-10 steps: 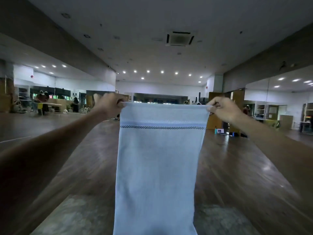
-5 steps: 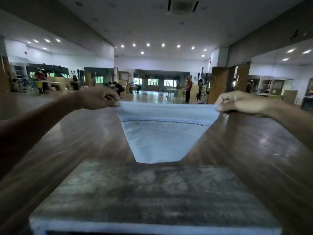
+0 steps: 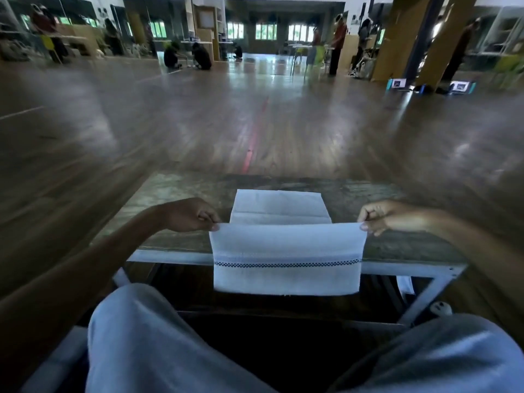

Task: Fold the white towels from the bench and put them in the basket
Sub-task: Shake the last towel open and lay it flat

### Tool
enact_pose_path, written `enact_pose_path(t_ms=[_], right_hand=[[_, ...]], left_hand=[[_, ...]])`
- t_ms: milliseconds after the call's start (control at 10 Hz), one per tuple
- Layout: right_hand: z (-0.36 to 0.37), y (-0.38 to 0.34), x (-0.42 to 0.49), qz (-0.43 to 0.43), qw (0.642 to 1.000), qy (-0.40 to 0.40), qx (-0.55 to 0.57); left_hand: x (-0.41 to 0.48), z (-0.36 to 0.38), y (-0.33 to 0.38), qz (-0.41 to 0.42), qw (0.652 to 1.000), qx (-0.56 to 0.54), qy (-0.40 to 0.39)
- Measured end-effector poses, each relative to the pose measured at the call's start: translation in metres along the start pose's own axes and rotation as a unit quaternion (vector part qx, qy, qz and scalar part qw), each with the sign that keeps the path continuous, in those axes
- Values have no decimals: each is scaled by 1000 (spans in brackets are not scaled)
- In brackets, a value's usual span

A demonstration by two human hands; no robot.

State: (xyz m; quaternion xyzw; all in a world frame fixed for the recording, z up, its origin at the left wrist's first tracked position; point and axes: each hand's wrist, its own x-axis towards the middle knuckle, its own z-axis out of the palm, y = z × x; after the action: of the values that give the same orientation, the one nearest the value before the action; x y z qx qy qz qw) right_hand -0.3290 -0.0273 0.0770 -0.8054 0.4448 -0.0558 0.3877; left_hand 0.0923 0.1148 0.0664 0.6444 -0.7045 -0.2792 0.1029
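Note:
A white towel with a dark checked stripe lies partly on the bench. Its far end rests flat on the worn wooden top. The near end hangs over the bench's front edge. My left hand pinches the towel's left top corner. My right hand pinches the right top corner. Both hold the raised fold just above the bench top, stretched taut between them. No basket is in view.
The bench has a pale metal frame. My knees in light trousers fill the bottom of the view. Beyond the bench lies a wide wooden floor. Several people and tables are far off at the back.
My view has tipped down from the hall to the bench. My hands have lowered the towel from hanging upright in the air onto the bench top, with its end draped over the front edge.

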Motion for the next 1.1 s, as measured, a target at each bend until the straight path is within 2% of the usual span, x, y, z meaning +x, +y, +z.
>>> enact_pose_path(t_ms=[100,200,400,500,700,800,900,1100], right_hand=[[6,18,44,15,999,44,-21],[4,30,83,13,996,88,15],[-2,55,189,40,988,137,56],[-3,68,239,53,987,143,51],[0,90,302,38,991,124,-22],[-2,97,313,29,993,89,-69],[-3,97,317,12,989,75,-127],[-2,82,309,14,980,59,-188]], left_hand=[[43,10,-20,-4,997,22,74],[97,15,-42,-10,987,48,153],[211,11,-85,-108,962,40,250],[254,12,-98,-126,957,-1,261],[297,25,-128,-86,964,1,253],[300,22,-132,-62,969,54,235],[301,14,-136,-58,974,104,194],[296,3,-128,-92,980,126,126]])
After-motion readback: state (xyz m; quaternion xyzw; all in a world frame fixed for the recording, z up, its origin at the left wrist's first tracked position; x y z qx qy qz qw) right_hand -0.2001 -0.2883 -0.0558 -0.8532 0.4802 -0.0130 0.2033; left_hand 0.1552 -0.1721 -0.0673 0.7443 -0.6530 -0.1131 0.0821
